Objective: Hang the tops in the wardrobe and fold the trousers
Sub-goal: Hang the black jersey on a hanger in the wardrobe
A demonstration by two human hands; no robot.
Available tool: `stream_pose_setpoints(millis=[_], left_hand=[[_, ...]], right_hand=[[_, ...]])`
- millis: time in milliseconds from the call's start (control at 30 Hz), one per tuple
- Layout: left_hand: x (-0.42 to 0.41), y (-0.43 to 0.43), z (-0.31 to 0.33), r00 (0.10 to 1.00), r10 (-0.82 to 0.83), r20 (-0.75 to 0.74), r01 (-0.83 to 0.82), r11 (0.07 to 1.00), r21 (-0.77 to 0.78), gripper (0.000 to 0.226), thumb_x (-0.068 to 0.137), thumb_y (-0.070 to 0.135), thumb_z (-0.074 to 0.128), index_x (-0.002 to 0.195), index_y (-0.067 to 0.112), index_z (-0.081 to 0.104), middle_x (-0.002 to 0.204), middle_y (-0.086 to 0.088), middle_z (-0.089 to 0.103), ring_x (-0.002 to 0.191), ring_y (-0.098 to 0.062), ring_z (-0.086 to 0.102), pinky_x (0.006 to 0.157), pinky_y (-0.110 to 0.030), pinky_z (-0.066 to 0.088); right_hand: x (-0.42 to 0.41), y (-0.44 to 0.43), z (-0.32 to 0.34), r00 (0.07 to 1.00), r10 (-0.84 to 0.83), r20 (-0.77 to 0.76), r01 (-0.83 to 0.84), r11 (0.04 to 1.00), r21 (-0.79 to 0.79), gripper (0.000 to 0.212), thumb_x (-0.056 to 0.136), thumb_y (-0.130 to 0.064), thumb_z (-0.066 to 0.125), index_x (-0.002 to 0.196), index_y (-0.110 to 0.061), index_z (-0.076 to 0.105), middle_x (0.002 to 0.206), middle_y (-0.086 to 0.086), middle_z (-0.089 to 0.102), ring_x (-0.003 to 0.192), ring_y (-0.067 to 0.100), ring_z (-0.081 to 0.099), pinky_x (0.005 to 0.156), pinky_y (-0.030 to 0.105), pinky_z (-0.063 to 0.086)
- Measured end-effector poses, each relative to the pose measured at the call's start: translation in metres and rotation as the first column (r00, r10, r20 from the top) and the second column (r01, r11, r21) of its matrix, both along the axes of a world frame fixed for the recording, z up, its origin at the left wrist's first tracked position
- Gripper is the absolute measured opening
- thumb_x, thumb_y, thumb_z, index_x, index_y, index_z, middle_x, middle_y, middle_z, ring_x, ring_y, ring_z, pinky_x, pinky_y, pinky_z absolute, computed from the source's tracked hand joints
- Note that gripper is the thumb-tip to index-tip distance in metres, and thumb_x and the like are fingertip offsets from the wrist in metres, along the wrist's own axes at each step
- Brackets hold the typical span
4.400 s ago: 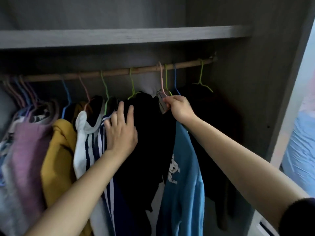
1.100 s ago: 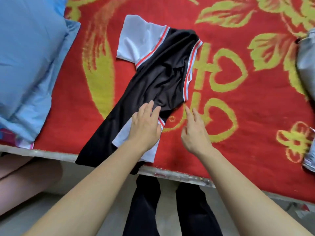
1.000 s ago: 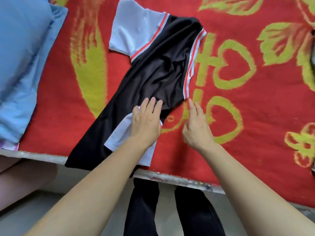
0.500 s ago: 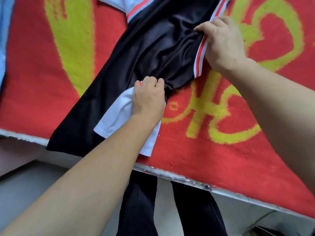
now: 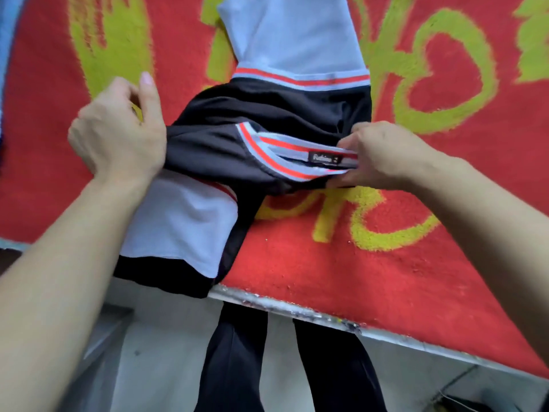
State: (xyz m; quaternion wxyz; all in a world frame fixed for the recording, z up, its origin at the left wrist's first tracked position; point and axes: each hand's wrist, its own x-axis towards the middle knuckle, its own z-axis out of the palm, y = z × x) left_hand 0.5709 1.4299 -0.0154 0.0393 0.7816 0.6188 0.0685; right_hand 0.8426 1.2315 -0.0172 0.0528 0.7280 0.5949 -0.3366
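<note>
Left hand grips the garment; right hand pinches its striped band. Its hem overhangs the blanket edge, with open blanket to the right.

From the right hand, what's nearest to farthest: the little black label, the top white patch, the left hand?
1. Little black label, just beside the right hand.
2. Top white patch, up and leftward.
3. Left hand, across the garment.

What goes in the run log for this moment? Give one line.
item: black-and-white top | left hand: grips its black cloth | right hand: pinches striped collar | on: red blanket
</note>
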Motion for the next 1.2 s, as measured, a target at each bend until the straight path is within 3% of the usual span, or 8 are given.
stream_pose_setpoints(millis=[100,233,333,433,600,833,1033,1200], left_hand=[[0.01,-0.01,-0.005,0.992,-0.124,-0.023,0.122,0.988,-0.092,0.068,0.096,0.068,0.022,0.108,0.016,0.064,0.113,-0.021,0.058,0.107,-0.041,0.053,0.082,-0.051,0.04],[0.04,-0.061,-0.012,0.892,-0.451,0.018,0.434,0.845,-0.314,0.066,0.089,0.075,0.036,0.118,0.021,0.061,0.116,-0.007,0.064,0.11,-0.031,0.055,0.089,-0.043,0.035],[0.045,-0.094,-0.009,0.934,-0.311,0.176,0.354,0.873,-0.336,0.049,0.092,0.061,0.053,0.116,0.02,0.065,0.109,-0.001,0.069,0.103,-0.027,0.06,0.092,-0.043,0.038],[0.034,-0.105,0.015,0.877,-0.093,0.472,0.259,0.918,-0.301,0.026,0.094,0.041,0.061,0.104,0.02,0.071,0.093,0.003,0.073,0.089,-0.021,0.066,0.087,-0.045,0.047],[0.008,-0.092,0.097,0.764,0.118,0.635,0.097,0.951,-0.293,0.016,0.097,0.033,0.058,0.1,0.023,0.07,0.077,0.019,0.064,0.076,0.001,0.058,0.07,-0.011,0.042],[-0.038,-0.083,0.286,0.67,0.114,0.733,-0.102,0.993,-0.061,0.019,0.101,0.023,0.052,0.107,0.01,0.064,0.094,0.004,0.062,0.089,-0.009,0.055,0.082,-0.024,0.041],[-0.123,-0.154,0.393,0.614,0.187,0.767,-0.361,0.93,0.063,0.01,0.1,0.029,0.049,0.102,0.032,0.058,0.083,0.023,0.062,0.08,0.007,0.053,0.074,-0.001,0.034],[-0.182,-0.21,0.43,0.45,0.303,0.84,-0.505,0.862,-0.041,0.018,0.097,0.029,0.05,0.104,0.018,0.063,0.097,0.0,0.067,0.094,-0.019,0.059,0.095,-0.045,0.047]], right_hand=[[0.002,-0.008,-0.009,0.982,0.027,0.186,-0.049,0.992,0.116,0.036,0.088,-0.052,0.065,0.098,-0.018,0.072,0.098,0.008,0.051,0.106,0.035,0.051,0.093,0.044,0.035],[-0.01,-0.019,-0.006,0.984,-0.114,0.139,0.065,0.948,0.312,0.033,0.094,-0.041,0.054,0.087,-0.011,0.066,0.085,0.014,0.066,0.09,0.039,0.062,0.087,0.046,0.04],[-0.016,-0.031,0.0,0.964,-0.247,0.101,0.207,0.931,0.301,0.025,0.095,-0.033,0.054,0.092,-0.008,0.058,0.081,0.021,0.067,0.076,0.047,0.061,0.06,0.041,0.037],[-0.013,-0.046,0.024,0.963,-0.244,0.118,0.213,0.95,0.227,0.025,0.091,-0.038,0.065,0.098,-0.015,0.062,0.087,0.015,0.067,0.083,0.041,0.062,0.06,0.04,0.038],[-0.005,-0.057,0.1,0.972,-0.196,0.133,0.175,0.972,0.158,0.018,0.091,-0.034,0.065,0.099,-0.018,0.066,0.086,-0.001,0.046,0.091,0.036,0.06,0.064,0.039,0.045],[-0.041,-0.022,0.264,0.883,-0.315,-0.349,0.458,0.743,0.489,0.01,0.096,-0.025,0.06,0.096,-0.016,0.066,0.074,-0.001,0.06,0.08,0.03,0.059,0.066,0.038,0.041],[-0.111,0.005,0.391,0.644,-0.128,-0.754,0.647,0.617,0.448,0.01,0.085,-0.028,0.059,0.091,-0.027,0.068,0.079,-0.017,0.068,0.08,0.004,0.062,0.075,0.027,0.048],[-0.17,0.001,0.452,0.598,0.035,-0.8,0.569,0.685,0.455,0.01,0.083,-0.025,0.06,0.086,-0.029,0.068,0.078,-0.021,0.068,0.081,0.0,0.062,0.079,0.027,0.05]])
